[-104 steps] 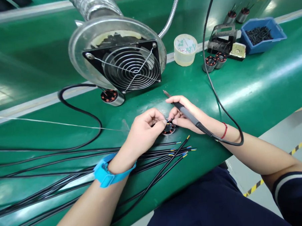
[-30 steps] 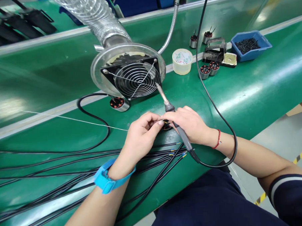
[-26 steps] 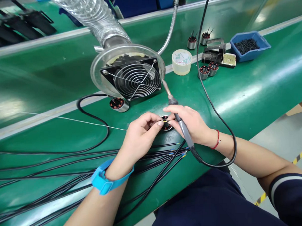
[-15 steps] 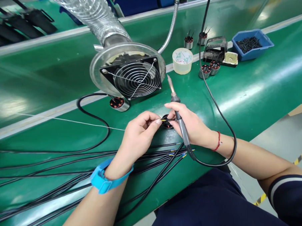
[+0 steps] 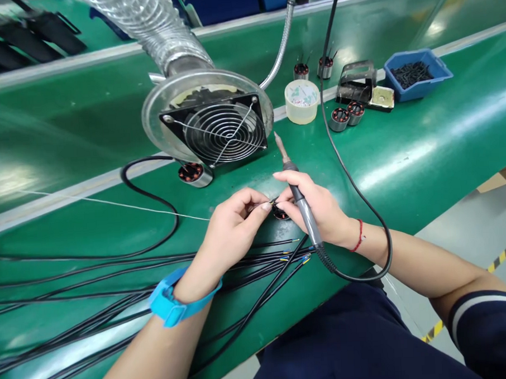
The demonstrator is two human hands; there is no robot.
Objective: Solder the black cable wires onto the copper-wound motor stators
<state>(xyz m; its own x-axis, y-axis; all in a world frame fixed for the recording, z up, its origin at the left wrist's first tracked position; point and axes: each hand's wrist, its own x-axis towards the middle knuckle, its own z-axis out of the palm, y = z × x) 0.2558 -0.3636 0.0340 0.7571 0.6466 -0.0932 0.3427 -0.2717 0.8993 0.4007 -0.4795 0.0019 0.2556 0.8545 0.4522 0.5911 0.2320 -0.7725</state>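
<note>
My left hand pinches a thin wire with a yellow part, just above a small motor stator on the bench. Facing it, my right hand has a soldering iron held between its fingers and palm, the bare tip pointing up and away. The right thumb and index fingertips also meet at the dark wire end, close to my left fingertips. Both hands partly cover the stator. Below them lie several black cables with stripped, coloured ends.
A fume extractor fan hangs over the bench, with another stator beneath its edge. Behind on the right are a tape roll, two stators, an iron stand with a sponge, and a blue bin of black pieces.
The right thumb and index fingertips have come closer to the left fingertips at the wire. The soldering iron has tilted slightly with the right hand. The whole view has shifted a little.
</note>
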